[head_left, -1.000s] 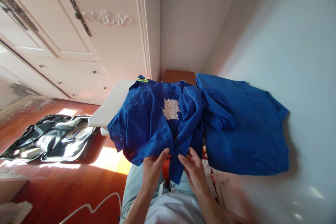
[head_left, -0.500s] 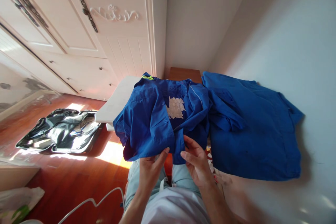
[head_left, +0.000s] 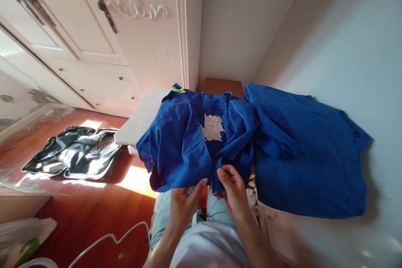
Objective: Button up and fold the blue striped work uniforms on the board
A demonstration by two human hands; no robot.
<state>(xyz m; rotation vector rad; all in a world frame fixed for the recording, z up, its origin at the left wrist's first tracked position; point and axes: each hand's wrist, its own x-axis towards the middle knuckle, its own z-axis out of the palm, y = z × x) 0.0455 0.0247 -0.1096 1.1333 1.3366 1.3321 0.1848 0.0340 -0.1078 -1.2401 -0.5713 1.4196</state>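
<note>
A blue work shirt (head_left: pixel 176 146) with buttons and a yellow-striped patch lies draped over a white board, its front partly open. Through the opening a ragged pale patch (head_left: pixel 214 128) shows against the dark blue cloth. My left hand (head_left: pixel 187 201) pinches the shirt's near hem, thumb on top and fingers underneath. Just to its right, my right hand (head_left: pixel 233 188) grips the hem of the other front edge between thumb and fingers. One sleeve (head_left: pixel 276 130) stretches right, onto another blue garment.
To the right lies a larger blue garment (head_left: pixel 310 167) beside the wall. The white board (head_left: pixel 138 117) sticks out left of the shirt. An open suitcase (head_left: pixel 75 153) sits on the wooden floor near the white wardrobe (head_left: pixel 150 58). A white cable (head_left: pixel 109 238) curves at lower left.
My right hand has closed its thumb and fingers on the shirt's front edge, which they were loosely around before. My left hand keeps its pinch. The view has shifted slightly.
</note>
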